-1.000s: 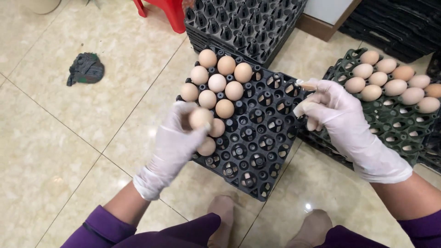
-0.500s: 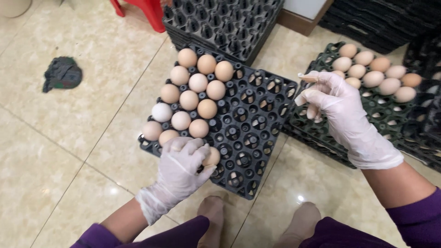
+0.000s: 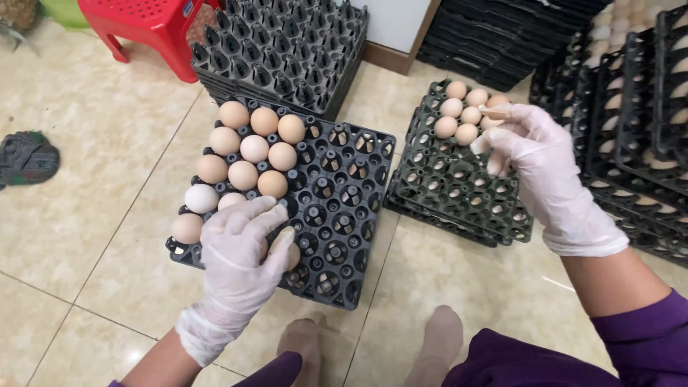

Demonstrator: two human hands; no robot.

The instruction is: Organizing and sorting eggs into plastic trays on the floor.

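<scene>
The black tray lies on the floor, long side running away from the person. The left hand is closed on an egg, setting it in a cup beside the filled rows; next it must sit blunt end up. The right hand hangs half curled over the green tray, its grip unclear.

Single head-worn view, looking steeply down, close over the black egg tray on tiled floor, facing forward.
</scene>
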